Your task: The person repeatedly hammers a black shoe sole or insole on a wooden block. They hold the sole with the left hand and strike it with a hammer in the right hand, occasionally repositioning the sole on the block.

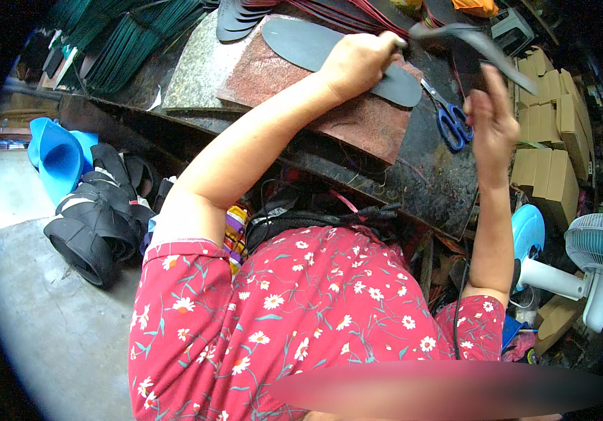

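My left hand (357, 63) reaches forward over a flat grey shoe insole (294, 41) that lies on a reddish stone slab (364, 126). Its fingertips pinch one end of a thin dark curved sole piece (484, 45) held above the bench. My right hand (492, 123) is raised at the right, fingers up against the other part of that dark piece. Blue-handled scissors (453, 123) lie on the dark workbench (420, 175) just left of my right hand.
A stack of dark soles (238, 17) and a grey stone slab (199, 67) sit at the back. Green cord bundles (126, 35) lie at the upper left. Cardboard boxes (554, 133) and a white fan (592, 249) stand at the right; black shoe uppers (98, 224) are piled on the floor.
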`<state>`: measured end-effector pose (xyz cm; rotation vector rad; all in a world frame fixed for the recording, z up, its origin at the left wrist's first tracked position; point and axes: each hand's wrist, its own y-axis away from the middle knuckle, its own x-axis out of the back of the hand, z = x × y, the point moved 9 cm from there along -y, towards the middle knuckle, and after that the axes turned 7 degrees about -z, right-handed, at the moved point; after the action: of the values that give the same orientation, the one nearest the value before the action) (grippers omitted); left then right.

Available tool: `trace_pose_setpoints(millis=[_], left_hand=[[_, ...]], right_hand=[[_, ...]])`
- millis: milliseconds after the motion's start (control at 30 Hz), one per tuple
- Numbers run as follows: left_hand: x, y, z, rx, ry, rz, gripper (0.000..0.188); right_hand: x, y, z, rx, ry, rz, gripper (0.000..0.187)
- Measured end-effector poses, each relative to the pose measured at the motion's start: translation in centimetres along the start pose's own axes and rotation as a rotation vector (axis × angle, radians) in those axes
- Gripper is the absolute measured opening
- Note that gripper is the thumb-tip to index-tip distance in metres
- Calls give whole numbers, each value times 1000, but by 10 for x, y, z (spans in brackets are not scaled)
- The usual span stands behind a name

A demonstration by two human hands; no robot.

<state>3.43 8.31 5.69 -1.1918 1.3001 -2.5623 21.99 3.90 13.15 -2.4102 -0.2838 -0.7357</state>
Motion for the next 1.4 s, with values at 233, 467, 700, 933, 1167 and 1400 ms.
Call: trace_pose_setpoints(millis=[233,467,700,933,1167,1400], left_hand=[[20,14,-78,494,709,340,13],[26,31,-101,594,861,200,15],[17,37,-99,652,710,195,19],[32,14,-57,333,72,60,23],[34,14,-54,387,-53,156,20],[13,28,-90,597,512,107,20]], right_hand=[[-9,12,69,-400,180,-124,40],[-39,0,78,-368,394,-275,39],[-45,-11,76,-395,472,-394,40],[-7,-48,-11,20,5,-17,39],[-33,-34,36,-82,351,-128,39],[-8,-37,31,-75,11,-115,40]])
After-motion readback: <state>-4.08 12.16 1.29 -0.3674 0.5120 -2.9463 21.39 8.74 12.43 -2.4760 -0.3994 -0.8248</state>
